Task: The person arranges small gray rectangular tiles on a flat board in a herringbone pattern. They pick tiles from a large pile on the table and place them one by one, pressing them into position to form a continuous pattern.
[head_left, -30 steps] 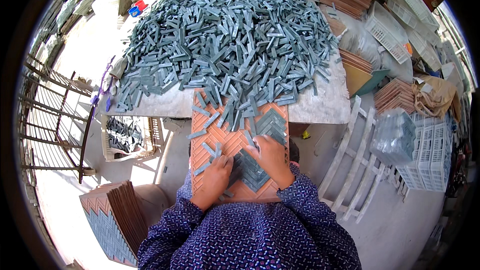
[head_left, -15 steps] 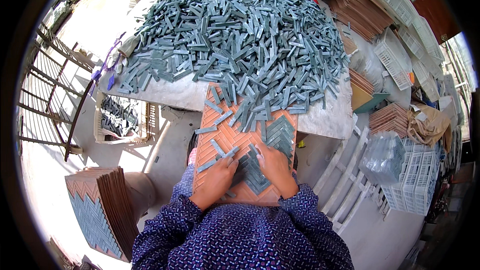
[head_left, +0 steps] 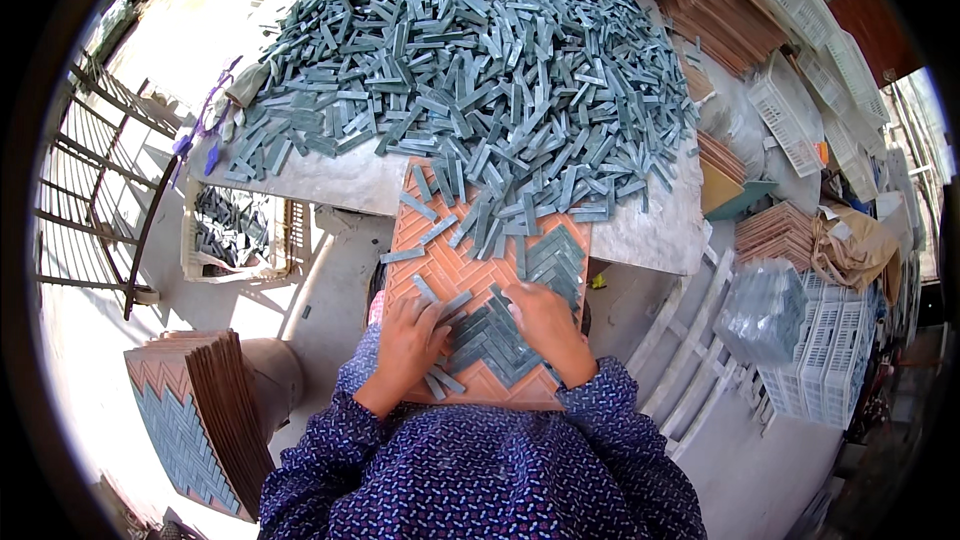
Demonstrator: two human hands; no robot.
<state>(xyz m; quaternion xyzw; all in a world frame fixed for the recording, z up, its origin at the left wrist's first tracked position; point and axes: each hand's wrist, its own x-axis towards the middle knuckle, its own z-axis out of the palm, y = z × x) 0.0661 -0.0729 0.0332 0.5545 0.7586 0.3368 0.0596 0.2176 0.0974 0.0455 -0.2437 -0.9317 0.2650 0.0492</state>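
An orange tray (head_left: 403,278) with herringbone grooves lies in front of me, its far end on the table. Grey-green stone strips (head_left: 490,342) fill part of the grooves in a zigzag on its right side. My left hand (head_left: 408,340) bends over the tray's left part, fingers closed among loose strips (head_left: 457,303); one strip juts from the fingertips, which are partly hidden. My right hand (head_left: 550,325) rests at the right edge of the laid strips, fingers curled and thumb pressed in. Whatever is under its fingertips is hidden.
A large heap of stone strips (head_left: 480,70) covers the table (head_left: 350,180) and spills onto the tray's far end. A crate of strips (head_left: 235,275) stands at left. Stacked filled trays (head_left: 190,420) stand lower left. White crates (head_left: 820,350) and brown stacks (head_left: 720,20) line the right.
My left hand has moved left, off the laid strips and onto the loose ones, uncovering more of the zigzag. My right hand has stayed nearly in place, its fingers more curled.
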